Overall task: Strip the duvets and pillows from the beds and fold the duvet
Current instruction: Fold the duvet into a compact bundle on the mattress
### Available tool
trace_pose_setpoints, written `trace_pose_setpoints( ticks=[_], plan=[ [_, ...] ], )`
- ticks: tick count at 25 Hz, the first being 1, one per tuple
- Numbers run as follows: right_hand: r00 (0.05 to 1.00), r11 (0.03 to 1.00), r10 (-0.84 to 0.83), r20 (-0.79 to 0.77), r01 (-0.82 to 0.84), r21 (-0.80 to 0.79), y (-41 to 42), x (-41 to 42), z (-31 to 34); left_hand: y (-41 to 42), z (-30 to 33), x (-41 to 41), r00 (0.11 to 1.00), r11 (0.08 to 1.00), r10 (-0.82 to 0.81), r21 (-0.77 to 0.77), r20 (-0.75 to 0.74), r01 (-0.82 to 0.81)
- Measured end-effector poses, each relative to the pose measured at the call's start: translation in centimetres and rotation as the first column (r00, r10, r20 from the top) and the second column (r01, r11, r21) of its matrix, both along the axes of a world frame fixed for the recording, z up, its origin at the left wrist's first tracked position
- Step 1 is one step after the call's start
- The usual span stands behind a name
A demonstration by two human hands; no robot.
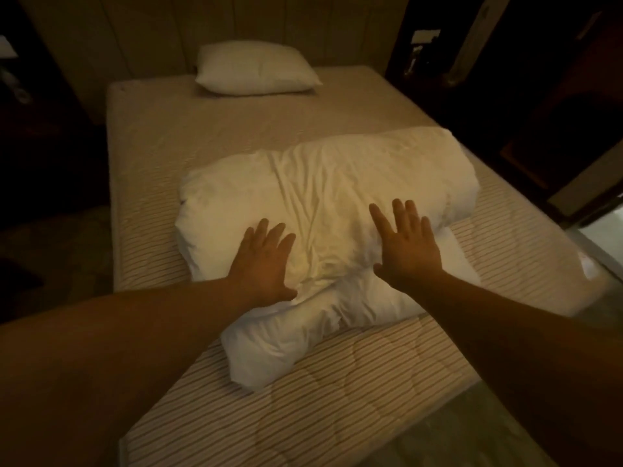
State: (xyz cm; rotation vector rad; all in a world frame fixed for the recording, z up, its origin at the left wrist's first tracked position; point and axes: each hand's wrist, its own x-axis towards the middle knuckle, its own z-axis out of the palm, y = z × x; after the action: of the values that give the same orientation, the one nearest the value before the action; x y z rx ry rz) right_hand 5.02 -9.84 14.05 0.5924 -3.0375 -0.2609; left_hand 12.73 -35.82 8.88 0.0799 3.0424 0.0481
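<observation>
Head view, dim warm light. Bed [236, 136] runs away from the camera, stripped to a striped quilted mattress cover. Near corner of the bed sits low in frame; left edge drops to dark floor [57, 251], right edge borders a paler floor strip. Bare mattress surface lies all around the bundle: a wide band between bundle and pillow, narrower bands on the left and right, a triangle of cover at the near corner.

Duvet [323, 203] is white, folded into a thick, puffy bundle lying across the middle of the bed, slightly skewed. Top layer is rounded and creased, with wrinkles running toward the centre. A lower layer sticks out at the near side as a lumpy flap, pointing at the near corner. Bundle's right end comes close to the right bed edge; left end stays well inside the left edge.

Left hand [266, 264] flat on the duvet's near-left part, fingers straight and spread, palm down, holding nothing. Right hand [408, 244] flat on the near-right part, fingers wide and straight, palm down, holding nothing. Both forearms bare.

1 white pillow [256, 69] lies at the far end, against the padded headboard [168, 32], well apart from the duvet.
</observation>
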Motion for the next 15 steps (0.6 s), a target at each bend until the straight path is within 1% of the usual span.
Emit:
trace_pose_setpoints(
  ticks=[3, 5, 7, 8, 10, 11, 13, 15],
  plan=[
    [0.998, 0.997, -0.045, -0.053, 0.048, 0.052, 1.9, -3.6, -2.7, -0.4, -2.7, -0.8, 0.997, 0.986, 0.038, -0.160, -0.071, -0.049],
    [0.995, 0.995, -0.060, -0.076, 0.066, 0.077, 3.0, -5.8, -4.3, -0.7, -3.6, -1.2, 0.990, 0.961, 0.121, -0.244, -0.065, -0.134],
    [0.995, 0.992, -0.057, -0.076, 0.065, 0.105, 3.3, -8.1, -5.4, -0.7, -4.0, -1.8, 0.972, 0.945, 0.225, -0.228, -0.069, -0.235],
    [0.995, 0.992, -0.045, -0.084, 0.055, 0.116, 3.2, -9.4, -5.8, -0.6, -3.9, -2.2, 0.964, 0.943, 0.243, -0.208, -0.107, -0.260],
    [0.992, 0.995, 0.034, -0.123, -0.022, 0.095, 2.8, -11.4, -6.3, 0.0, -3.3, -2.9, 0.945, 0.943, 0.210, -0.204, -0.252, -0.264],
    [0.987, 0.996, 0.086, -0.139, -0.080, 0.048, 2.8, -12.0, -6.3, 0.4, -2.6, -3.1, 0.942, 0.947, 0.239, -0.159, -0.236, -0.280],
    [0.965, 0.971, 0.205, -0.162, -0.221, -0.089, 3.8, -12.3, -5.3, 1.6, -0.4, -2.6, 0.942, 0.944, 0.312, -0.072, -0.120, -0.322],
    [0.926, 0.928, 0.325, -0.190, -0.351, -0.124, 6.8, -11.4, -3.1, 3.7, 2.6, -0.2, 0.938, 0.942, 0.324, -0.053, -0.120, -0.332]
  ],
)
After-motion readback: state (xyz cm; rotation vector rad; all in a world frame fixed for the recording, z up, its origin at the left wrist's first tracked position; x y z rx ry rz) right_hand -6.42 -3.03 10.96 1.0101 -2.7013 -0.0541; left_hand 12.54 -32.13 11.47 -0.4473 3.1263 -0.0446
